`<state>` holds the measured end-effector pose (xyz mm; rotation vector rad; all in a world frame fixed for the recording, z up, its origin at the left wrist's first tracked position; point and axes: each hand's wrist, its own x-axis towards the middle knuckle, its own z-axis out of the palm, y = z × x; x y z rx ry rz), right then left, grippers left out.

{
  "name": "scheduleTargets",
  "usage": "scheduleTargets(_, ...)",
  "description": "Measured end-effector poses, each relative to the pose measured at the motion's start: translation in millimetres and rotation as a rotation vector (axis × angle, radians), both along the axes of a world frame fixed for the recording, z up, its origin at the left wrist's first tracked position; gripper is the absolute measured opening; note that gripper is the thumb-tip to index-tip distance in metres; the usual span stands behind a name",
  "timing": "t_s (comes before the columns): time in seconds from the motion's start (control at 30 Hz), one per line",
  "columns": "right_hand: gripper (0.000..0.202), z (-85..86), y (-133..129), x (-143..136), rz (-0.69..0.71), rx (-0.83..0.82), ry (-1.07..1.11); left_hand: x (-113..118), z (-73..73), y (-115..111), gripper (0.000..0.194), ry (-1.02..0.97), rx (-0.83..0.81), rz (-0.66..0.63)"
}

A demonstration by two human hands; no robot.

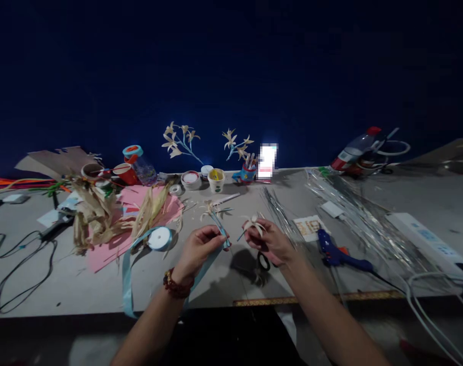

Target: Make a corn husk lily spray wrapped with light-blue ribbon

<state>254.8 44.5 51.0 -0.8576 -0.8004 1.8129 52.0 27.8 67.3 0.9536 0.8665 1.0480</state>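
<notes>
In the middle of the table, my left hand (205, 245) pinches a flower stem (218, 223) wrapped in light blue ribbon, with a pale blossom at its far end. Light blue ribbon (206, 272) trails below that hand. To the left lies the ribbon spool (160, 238), a loop hanging toward the table's front edge. My right hand (268, 240) is closed on a small husk flower (254, 223), its pale petals over the fingers and a short blue stem pointing left. The two hands are apart. Beneath the right hand, black scissor handles (263, 261) show in part.
Dried corn husks (92, 216) and pink paper (109, 254) lie left. Finished husk flower sprigs (181, 140) stand at the back near small tubs (216, 182). Thin wires (279, 211), a blue glue gun (342, 256), plastic-wrapped bundles (365, 229) and a white power strip (426, 241) lie right.
</notes>
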Motion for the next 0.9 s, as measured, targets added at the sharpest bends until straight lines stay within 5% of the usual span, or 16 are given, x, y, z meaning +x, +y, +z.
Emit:
scheduleTargets(0.27,0.024,12.0,-4.3,-20.1,-0.042,-0.013,-0.002,2.3,0.5,1.8,0.019,0.02,0.031,0.008)
scheduleTargets(0.57,0.018,15.6,-8.2,-29.5,-0.126,0.347,-0.223,6.6,3.2,-0.7,0.022,-0.022,0.006,-0.004)
scheduleTargets(0.9,0.033,11.8,-13.4,-27.2,-0.109,0.297,-0.183,6.0,1.4,-3.1,0.022,-0.002,0.004,0.006)
